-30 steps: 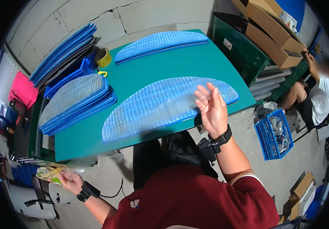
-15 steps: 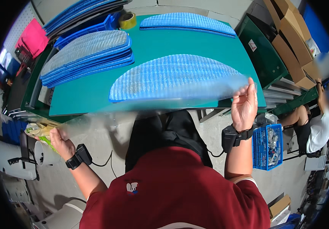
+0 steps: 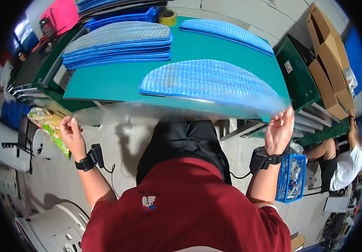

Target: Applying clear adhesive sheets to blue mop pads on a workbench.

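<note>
Our left hand and right hand pinch a clear plastic film, already drawn out lengthwise; mid-frame, the blue half-moon fabric pad lies unwrapped.

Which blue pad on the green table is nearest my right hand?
The front pad, partly behind the clear sheet; the left stack and the back pile are farther away.

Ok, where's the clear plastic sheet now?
In the head view, the clear sheet spans from left hand to right hand, by the near edge of the green table.
</note>
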The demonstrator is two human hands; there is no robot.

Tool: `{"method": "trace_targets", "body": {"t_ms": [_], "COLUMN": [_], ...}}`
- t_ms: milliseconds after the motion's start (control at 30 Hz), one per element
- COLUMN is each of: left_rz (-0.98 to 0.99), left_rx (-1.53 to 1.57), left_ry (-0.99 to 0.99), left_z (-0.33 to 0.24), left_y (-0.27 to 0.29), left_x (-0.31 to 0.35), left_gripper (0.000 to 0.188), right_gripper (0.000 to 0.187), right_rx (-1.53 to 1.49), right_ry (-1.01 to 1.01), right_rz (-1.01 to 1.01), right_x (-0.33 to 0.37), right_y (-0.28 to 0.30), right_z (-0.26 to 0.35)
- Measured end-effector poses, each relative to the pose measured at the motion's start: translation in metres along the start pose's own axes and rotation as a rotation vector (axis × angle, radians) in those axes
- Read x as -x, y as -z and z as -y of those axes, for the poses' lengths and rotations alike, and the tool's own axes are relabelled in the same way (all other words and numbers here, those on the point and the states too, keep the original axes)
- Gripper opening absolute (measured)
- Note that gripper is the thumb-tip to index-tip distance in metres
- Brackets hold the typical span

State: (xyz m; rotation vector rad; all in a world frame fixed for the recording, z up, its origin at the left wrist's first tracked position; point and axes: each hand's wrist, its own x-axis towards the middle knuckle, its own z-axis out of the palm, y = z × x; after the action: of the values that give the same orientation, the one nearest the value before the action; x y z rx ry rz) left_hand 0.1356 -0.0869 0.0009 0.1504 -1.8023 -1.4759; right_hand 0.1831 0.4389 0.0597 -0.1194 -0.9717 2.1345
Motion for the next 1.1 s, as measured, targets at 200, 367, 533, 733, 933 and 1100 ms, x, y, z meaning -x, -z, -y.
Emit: {"method": "trace_targets", "body": {"t_ms": [200, 367, 533, 733, 933, 1100], "left_rz": [0.018, 0.196, 0.422, 0.605, 0.539, 0.393], "left_rx": [-0.088, -0.133, -0.045, -0.147, 0.019, 0.274], "left_ry": [0.018, 0.024, 0.079, 0.039, 0.019, -0.007], "left_z": [-0.013, -0.030, -0.046, -0.048, -0.057, -0.079], "left_y": [0.012, 0.001, -0.034, -0.085, -0.113, -0.116], "left_x": [-0.007, -0.024, -0.051, -0.083, -0.101, -0.090], "left_gripper": [0.015, 0.019, 0.018, 0.019, 0.016, 0.015], "right_gripper": [0.017, 0.016, 0.018, 0.023, 0.020, 0.017], "right_rx": [0.079, 0.152, 0.171, 0.258, 0.344, 0.381], "right_ry": [0.076, 0.136, 0.178, 0.213, 0.319, 0.336], "right_rz": [0.041, -0.059, -0.116, -0.128, -0.180, -0.190], "right_x": [0.000, -0.013, -0.023, -0.022, -0.035, -0.050], "right_y": [0.006, 0.015, 0.031, 0.041, 0.037, 0.037], "right_z": [-0.002, -0.001, 0.014, 0.029, 0.037, 0.036]}}
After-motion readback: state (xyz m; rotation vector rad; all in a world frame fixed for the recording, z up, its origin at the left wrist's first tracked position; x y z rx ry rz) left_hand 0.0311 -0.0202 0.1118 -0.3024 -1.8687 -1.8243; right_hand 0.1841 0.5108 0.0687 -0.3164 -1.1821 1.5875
